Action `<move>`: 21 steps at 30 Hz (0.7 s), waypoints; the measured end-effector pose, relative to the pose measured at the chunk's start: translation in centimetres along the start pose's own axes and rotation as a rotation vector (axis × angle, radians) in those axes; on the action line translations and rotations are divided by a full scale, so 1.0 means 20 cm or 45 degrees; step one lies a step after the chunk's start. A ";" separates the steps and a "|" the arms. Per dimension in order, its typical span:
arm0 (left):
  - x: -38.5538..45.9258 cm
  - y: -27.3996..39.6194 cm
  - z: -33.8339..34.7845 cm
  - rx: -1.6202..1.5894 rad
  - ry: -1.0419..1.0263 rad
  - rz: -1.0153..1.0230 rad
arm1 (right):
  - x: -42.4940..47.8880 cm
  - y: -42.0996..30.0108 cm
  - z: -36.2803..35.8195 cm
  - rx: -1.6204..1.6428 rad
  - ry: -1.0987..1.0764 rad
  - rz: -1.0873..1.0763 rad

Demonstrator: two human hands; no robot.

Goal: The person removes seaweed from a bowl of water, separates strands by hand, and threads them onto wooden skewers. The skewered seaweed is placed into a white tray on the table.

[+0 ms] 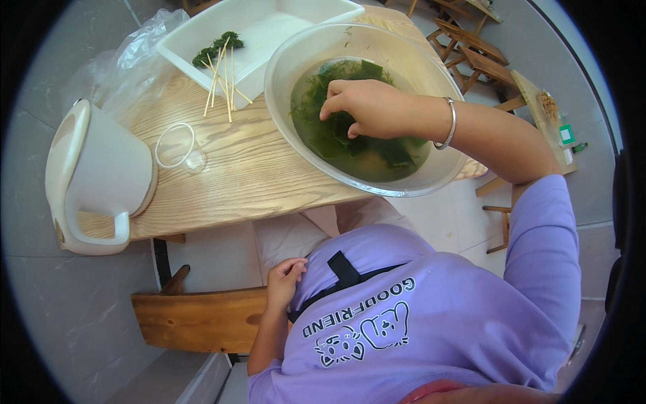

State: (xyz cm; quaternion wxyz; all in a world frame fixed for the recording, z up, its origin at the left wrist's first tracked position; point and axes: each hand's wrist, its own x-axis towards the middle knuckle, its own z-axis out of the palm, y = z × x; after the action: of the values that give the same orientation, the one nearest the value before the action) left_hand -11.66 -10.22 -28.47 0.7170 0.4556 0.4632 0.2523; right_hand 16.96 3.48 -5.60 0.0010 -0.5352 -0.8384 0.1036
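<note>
My right hand [371,108], with a silver bangle at the wrist, reaches over a large clear plastic bowl [282,129]. Its fingers are bent and stand apart from the thumb, with nothing visible between them. Dark green seaweed [348,146], some in flat sheets and some in fine strands, lies in cloudy water in the bowl. Beside my body, against the purple shirt, my left hand [285,280] is loosely curled, and no object shows in it. A white plastic tray [282,25] behind the bowl holds a clump of green seaweed [219,48]. Several thin wooden skewers [227,96] lean over its near corner.
On the wooden table [227,171], a white pitcher [108,166] stands at the left end. Near it is a clear plastic cup [176,149] lying on its side. A crumpled plastic bag [136,60] sits behind. Below is a wooden bench [202,318]; wooden stools [474,45] stand far right.
</note>
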 end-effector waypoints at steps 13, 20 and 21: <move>0.08 -0.08 0.03 -0.034 0.020 0.005 | 0.06 0.10 -0.09 0.262 0.216 -0.070; 0.11 -0.07 0.05 -0.127 0.009 -0.047 | 0.00 0.13 -0.29 0.426 0.407 0.081; 0.12 -0.07 0.05 -0.123 0.005 -0.055 | -0.01 0.15 -0.30 0.445 0.434 0.056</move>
State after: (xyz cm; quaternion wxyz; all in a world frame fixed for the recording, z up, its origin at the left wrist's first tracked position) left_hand -9.87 -9.44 -30.61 0.7426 0.4099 0.4616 0.2596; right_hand 20.33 5.56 -0.14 0.2327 -0.5546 -0.7837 0.1553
